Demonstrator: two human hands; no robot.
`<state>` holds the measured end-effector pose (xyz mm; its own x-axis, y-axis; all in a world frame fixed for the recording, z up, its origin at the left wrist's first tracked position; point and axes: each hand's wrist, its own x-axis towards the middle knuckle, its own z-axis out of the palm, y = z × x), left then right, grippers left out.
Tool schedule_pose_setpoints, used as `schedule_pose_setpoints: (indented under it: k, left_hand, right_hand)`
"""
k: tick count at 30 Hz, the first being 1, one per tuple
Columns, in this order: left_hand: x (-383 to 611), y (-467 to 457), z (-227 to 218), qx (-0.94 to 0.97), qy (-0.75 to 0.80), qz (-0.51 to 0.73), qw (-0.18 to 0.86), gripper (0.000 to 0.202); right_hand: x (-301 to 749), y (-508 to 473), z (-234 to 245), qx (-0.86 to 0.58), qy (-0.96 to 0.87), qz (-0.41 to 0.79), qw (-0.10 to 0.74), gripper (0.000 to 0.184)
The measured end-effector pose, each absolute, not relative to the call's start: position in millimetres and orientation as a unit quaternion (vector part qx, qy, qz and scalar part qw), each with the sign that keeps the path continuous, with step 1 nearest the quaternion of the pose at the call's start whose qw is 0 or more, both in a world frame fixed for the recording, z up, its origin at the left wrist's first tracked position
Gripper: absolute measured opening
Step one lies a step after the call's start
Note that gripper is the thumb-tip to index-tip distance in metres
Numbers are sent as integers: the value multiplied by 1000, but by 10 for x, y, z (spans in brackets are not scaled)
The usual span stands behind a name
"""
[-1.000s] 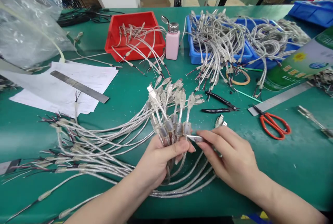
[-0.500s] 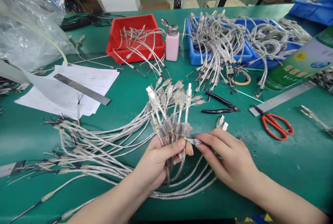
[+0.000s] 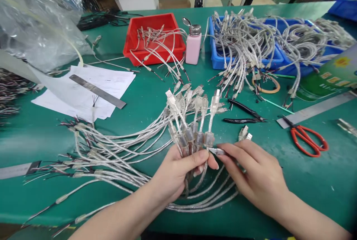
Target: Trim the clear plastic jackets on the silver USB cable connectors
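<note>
My left hand (image 3: 174,175) is closed around a bundle of silver-grey cables (image 3: 192,136), gripping them just below their clear ferrite beads, so several USB plugs (image 3: 195,100) stick up above my fingers. My right hand (image 3: 256,178) pinches the metal plug of one more cable (image 3: 219,151) and holds it against the right side of the bundle. The cables' other ends, with bare coloured wires (image 3: 75,147), fan out to the left on the green table (image 3: 145,99). Two loose plugs (image 3: 244,133) lie just beyond my right hand.
Black cutters (image 3: 245,113), red-handled scissors (image 3: 305,138) and a steel ruler (image 3: 315,109) lie to the right. Behind are a red tray (image 3: 153,43), a pink dispenser bottle (image 3: 193,45) and blue trays (image 3: 242,60) heaped with cables. Papers (image 3: 86,91) with another ruler and a plastic bag (image 3: 36,28) sit left.
The view has shifted a little, so everything sits further right in frame. Both hands keep the same grip; the plug in my right hand stays against the bundle.
</note>
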<state>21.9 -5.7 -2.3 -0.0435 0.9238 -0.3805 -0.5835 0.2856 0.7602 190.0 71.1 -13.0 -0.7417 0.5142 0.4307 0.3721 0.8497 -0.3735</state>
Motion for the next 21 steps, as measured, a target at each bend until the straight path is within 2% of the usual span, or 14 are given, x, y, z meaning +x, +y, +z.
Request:
schedule_pose_setpoints:
  k: [7,10,14,21]
  left_hand:
    - [222,-73,-23,181,446,567,669,21]
    - [236,-76,-27,185,450,560,671,22]
    - [230,-77,-24,177,441,566,674,20]
    - [226,-74,-18,182,442,567,671,21]
  right_hand:
    - [1860,715,-152,-248,-922,80,287,11]
    - [1872,727,-136,-253,-915,105,296,8]
    - [1886,725,-87,-234,-916,175,275,14]
    - [1889,727,-81,-228,-926,154,260,15]
